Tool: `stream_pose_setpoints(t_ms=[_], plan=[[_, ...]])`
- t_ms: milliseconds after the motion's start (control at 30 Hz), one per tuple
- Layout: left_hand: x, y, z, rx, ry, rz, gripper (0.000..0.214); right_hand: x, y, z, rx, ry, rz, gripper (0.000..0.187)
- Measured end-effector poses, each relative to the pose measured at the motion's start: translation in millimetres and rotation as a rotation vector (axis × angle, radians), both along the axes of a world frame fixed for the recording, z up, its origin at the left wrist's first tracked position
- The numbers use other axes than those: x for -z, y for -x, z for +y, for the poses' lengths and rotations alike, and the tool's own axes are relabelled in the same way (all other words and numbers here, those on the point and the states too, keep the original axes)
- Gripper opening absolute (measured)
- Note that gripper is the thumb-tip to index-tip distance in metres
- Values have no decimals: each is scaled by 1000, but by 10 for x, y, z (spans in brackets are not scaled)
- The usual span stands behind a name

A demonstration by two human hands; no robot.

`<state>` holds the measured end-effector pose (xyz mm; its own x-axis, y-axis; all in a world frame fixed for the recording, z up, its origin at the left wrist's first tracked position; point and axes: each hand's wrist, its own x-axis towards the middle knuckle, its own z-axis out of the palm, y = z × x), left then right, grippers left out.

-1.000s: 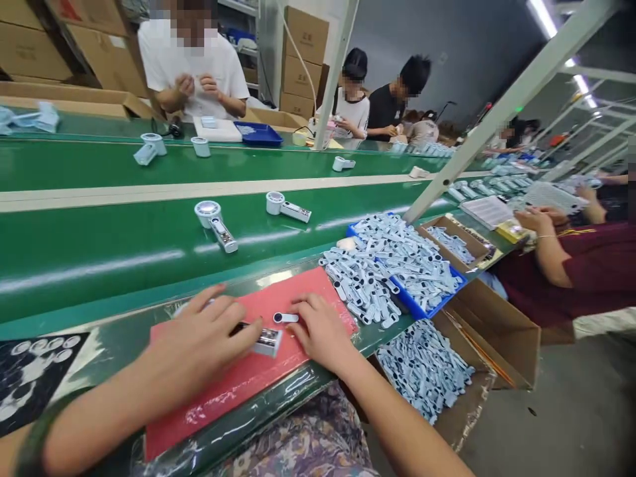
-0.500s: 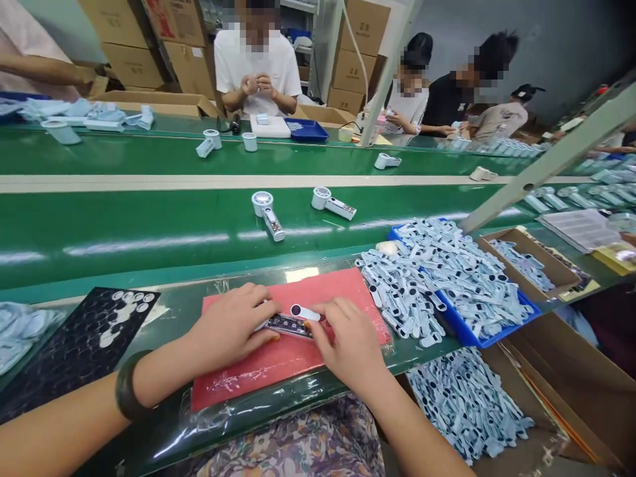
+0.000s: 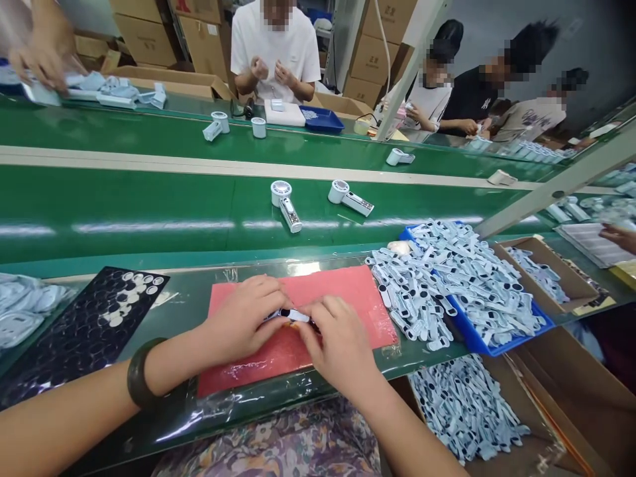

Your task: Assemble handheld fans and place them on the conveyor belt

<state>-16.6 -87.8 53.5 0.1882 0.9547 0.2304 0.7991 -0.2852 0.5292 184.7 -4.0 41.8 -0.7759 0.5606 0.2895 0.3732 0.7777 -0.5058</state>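
My left hand (image 3: 246, 318) and my right hand (image 3: 335, 341) meet over a red mat (image 3: 348, 291) on the near edge of the bench. Between their fingertips lies a small white device handle with a pale blue cover strip (image 3: 293, 315) on it. Both hands are closed around it, the left gripping the body, the right pressing the strip down. Most of the device is hidden under my fingers. A dark bangle (image 3: 139, 374) sits on my left wrist.
A blue tray (image 3: 477, 341) heaped with pale blue strips stands right of the mat, with more strips in boxes (image 3: 462, 411) below. A black sheet of round stickers (image 3: 84, 331) lies to the left. Two white round-headed devices (image 3: 285, 202) ride the green conveyor (image 3: 124, 218). Other people work across it.
The right hand has brought the blue strip down onto the device held by the left hand. My view has shifted left and the hands have closed together.
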Motion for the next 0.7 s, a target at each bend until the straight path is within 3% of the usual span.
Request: stream_pose_setpoints(t_ms=[67,200,267,400,533,700], plan=[[7,-14,13,-11,35,-10,20,33,-2,36,-3,101,52,11],[-6,-17,5,-22,59,-15,17,154,1,118,-45,479,180,6],[-30,-19,-37,0,55,7,16,172,-22,131,-73,556,159,15],[-61,-85,-200,25,29,92,9,102,-120,58,-159,460,25,42],[-7,-220,-333,-14,10,225,22,90,-161,-79,-155,327,-39,40],[15,-274,-317,-12,-16,307,24,170,-134,-126,-134,227,-87,32]])
